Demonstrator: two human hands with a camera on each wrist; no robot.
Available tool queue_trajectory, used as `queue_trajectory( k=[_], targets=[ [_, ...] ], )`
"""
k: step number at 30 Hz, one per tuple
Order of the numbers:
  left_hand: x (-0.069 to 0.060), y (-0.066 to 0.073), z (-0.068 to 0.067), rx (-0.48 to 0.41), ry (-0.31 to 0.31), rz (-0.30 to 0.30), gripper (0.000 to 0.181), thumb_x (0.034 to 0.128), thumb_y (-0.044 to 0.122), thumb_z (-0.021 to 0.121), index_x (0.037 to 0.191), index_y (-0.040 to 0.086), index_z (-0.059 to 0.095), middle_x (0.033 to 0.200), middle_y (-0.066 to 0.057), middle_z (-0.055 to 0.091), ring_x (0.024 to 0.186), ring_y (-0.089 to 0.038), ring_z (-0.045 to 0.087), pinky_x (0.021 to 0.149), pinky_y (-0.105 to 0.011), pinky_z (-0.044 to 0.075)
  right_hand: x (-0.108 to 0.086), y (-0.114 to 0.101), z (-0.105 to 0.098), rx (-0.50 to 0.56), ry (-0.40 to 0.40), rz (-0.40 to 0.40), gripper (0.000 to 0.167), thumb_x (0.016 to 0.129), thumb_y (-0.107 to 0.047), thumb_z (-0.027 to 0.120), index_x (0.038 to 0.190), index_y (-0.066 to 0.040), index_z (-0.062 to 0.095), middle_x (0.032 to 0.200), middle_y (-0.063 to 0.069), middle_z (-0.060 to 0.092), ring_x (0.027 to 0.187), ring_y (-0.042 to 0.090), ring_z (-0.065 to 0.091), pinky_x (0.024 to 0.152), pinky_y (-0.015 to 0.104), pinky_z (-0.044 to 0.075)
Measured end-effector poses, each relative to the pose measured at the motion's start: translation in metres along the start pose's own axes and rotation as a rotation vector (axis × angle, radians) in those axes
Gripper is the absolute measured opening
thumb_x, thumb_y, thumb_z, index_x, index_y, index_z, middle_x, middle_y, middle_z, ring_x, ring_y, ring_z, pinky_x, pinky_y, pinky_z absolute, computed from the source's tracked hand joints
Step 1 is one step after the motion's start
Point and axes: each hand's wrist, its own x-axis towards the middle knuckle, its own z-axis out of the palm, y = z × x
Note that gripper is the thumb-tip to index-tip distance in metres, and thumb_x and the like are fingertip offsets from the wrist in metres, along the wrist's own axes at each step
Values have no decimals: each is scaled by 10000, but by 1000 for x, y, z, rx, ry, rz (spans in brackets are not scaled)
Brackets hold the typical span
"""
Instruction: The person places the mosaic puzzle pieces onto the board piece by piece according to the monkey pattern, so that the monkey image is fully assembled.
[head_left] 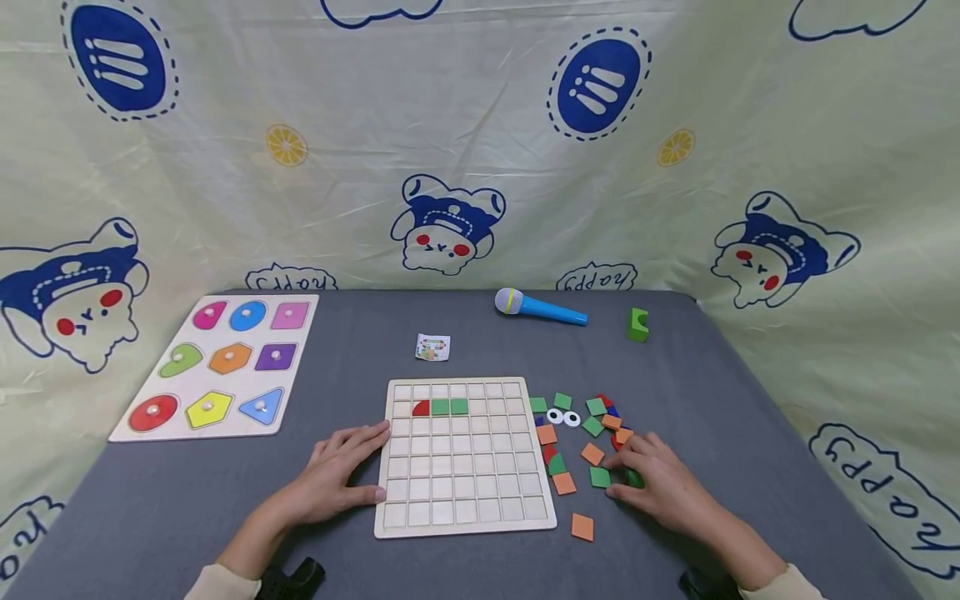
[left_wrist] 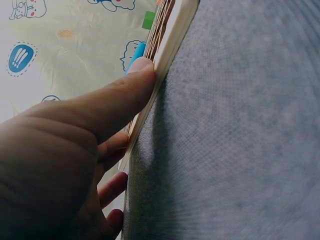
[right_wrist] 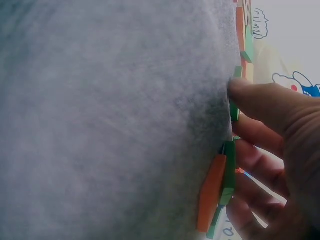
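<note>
A wooden grid board (head_left: 465, 533) lies before me, with a curved-edged red piece (head_left: 422, 408) and two green square tiles (head_left: 450, 407) in its upper rows. My left hand (head_left: 333, 471) touches the board's left edge with the thumb and fingers; its thumb (left_wrist: 125, 92) lies against the rim in the left wrist view. My right hand (head_left: 663, 483) is over the loose tiles right of the board. Its thumb and forefinger tips are at a green tile (head_left: 600, 477) lying on the cloth. Another green piece (head_left: 634, 478) is partly under this hand.
Loose orange tiles (head_left: 582, 527), green tiles (head_left: 562, 402) and white rings (head_left: 572, 419) lie right of the board. Further back are a small printed card (head_left: 432, 347), a blue toy microphone (head_left: 551, 311) and a green block (head_left: 637, 325). A shape puzzle (head_left: 247, 332) lies at left.
</note>
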Motion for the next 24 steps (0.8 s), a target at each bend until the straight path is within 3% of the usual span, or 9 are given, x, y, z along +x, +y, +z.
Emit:
queue_trajectory(
  k=[14,19,24],
  targets=[
    [0,2,-1,-1,-2,-4,764,818,461,674,1446,123,397,1514,-38,368,1302,-307,349,955,-521,213,0,-7,-2,-3,28,-13,213,739,-341,778,926,-274,701,884,-143,541,880,81,390,737,293,378],
    [0,3,-1,-1,-1,-1,762,819,460,672,1445,121,400,1511,-42,373,1297,-304,349,952,-524,218,6,-19,-4,19,84,-69,221,734,-325,789,927,-266,697,862,-139,540,874,56,384,734,269,379],
    [0,3,-2,-8,2,3,760,820,447,678,1445,119,398,1511,-46,372,1301,-309,346,953,-527,215,26,-37,-3,46,108,-142,210,758,-320,775,944,-259,697,886,-117,556,882,49,393,739,272,386]
  ],
)
